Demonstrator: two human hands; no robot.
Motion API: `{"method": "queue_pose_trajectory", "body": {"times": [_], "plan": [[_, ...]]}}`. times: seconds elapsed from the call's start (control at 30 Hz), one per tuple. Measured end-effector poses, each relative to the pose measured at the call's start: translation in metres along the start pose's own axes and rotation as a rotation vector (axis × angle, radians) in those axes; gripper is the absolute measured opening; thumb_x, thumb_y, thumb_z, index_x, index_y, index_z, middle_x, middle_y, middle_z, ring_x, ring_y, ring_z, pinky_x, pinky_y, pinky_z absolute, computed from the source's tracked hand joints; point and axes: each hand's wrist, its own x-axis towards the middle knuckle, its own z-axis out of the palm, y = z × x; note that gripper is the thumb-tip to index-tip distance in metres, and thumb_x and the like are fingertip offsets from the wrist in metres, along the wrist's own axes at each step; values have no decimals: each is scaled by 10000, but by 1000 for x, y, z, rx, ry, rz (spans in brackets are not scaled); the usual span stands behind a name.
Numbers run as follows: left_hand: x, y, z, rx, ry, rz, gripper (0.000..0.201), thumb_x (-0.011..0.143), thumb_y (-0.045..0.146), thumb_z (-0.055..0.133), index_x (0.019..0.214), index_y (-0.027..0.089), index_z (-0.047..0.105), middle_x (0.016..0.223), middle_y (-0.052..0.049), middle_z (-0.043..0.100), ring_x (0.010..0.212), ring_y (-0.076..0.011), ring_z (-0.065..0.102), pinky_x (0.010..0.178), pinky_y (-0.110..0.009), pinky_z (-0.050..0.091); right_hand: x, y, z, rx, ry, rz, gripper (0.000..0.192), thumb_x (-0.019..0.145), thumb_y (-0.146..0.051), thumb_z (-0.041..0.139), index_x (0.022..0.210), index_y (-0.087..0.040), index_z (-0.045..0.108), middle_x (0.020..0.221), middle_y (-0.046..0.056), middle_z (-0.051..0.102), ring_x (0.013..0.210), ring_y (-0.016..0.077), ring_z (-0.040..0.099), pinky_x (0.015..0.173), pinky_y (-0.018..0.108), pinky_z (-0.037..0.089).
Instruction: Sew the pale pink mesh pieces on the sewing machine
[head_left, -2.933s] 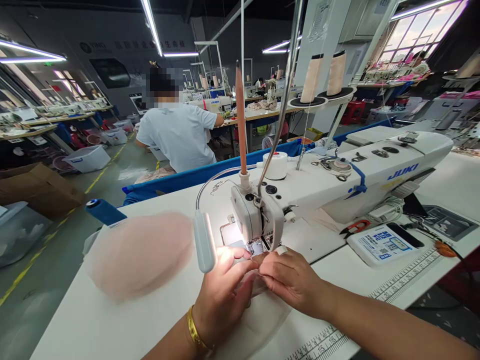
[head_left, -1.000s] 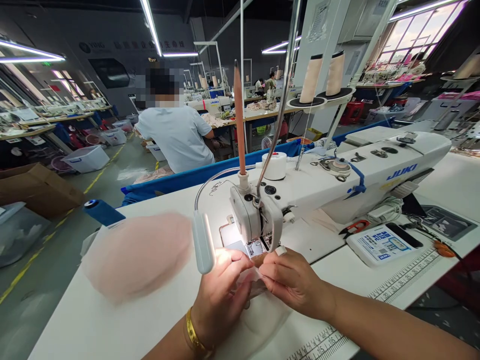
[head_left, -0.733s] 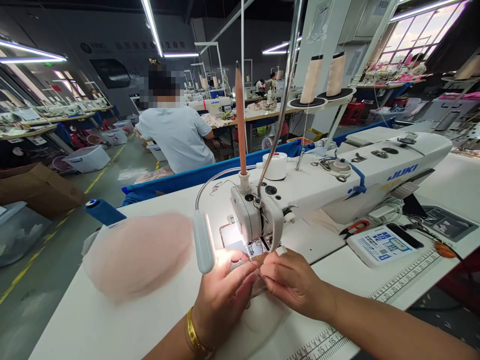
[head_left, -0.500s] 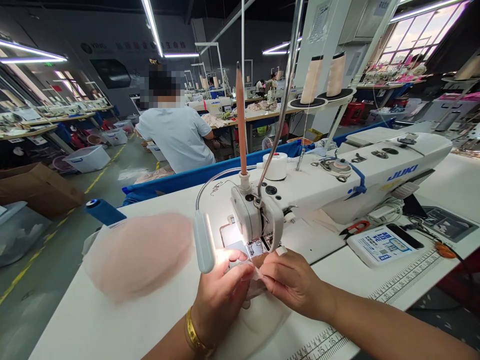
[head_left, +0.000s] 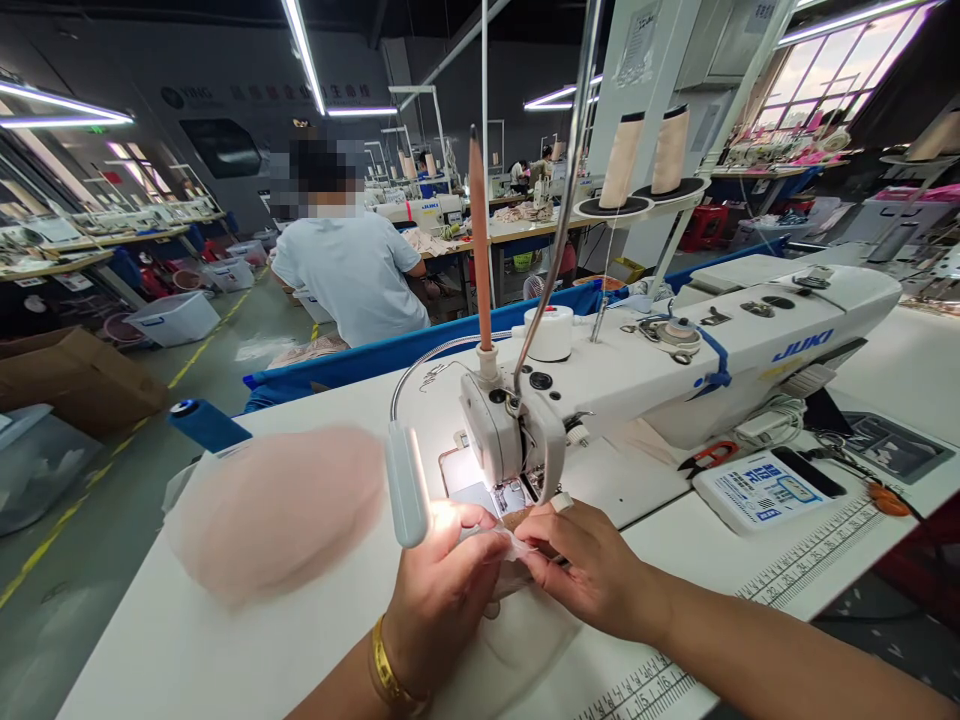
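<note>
Both hands at the sewing machine (head_left: 675, 370), just in front of its needle head. Left hand (head_left: 442, 590) and right hand (head_left: 592, 565) pinch a small sheer fabric piece (head_left: 517, 548) between fingertips. Lamp (head_left: 407, 483) left of needle head, pink fabric pile (head_left: 277, 510) further left.

Glossy white plastic sewing machine (head_left: 675, 370), sheer pink mesh cloth (head_left: 277, 510), smooth matt table (head_left: 187, 650)

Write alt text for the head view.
Left hand and right hand pinch a small sheer fabric piece in front of a white sewing machine. A pink fabric stack lies left on the table.
</note>
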Motion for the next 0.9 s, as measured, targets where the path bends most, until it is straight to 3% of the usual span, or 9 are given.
{"method": "queue_pose_trajectory", "body": {"times": [0.43,0.7,0.9], "plan": [[0,0,-1,11,-10,-2,270,925,10,551,1034,217,684,990,-51,649,851,-141,621,743,-231,544,0,0,0,2,14,-19,126,988,-123,566,1047,-234,573,891,13,731,749,169,647,704,290,493],[2,1,-1,12,-3,4,271,923,9,554,1036,223,676,974,-48,651,839,-141,620,724,-227,542,0,0,0,9,16,11,84,995,-146,556,994,-229,569,796,-14,666,664,145,570,669,272,453],[-1,-1,0,-1,-22,-1,268,934,16,552,1049,229,665,986,-46,645,837,-138,616,703,-225,537,0,1,-1,11,-9,-7,91,1009,-151,553,963,-227,572,813,-2,676,733,157,602,697,277,459]]}}
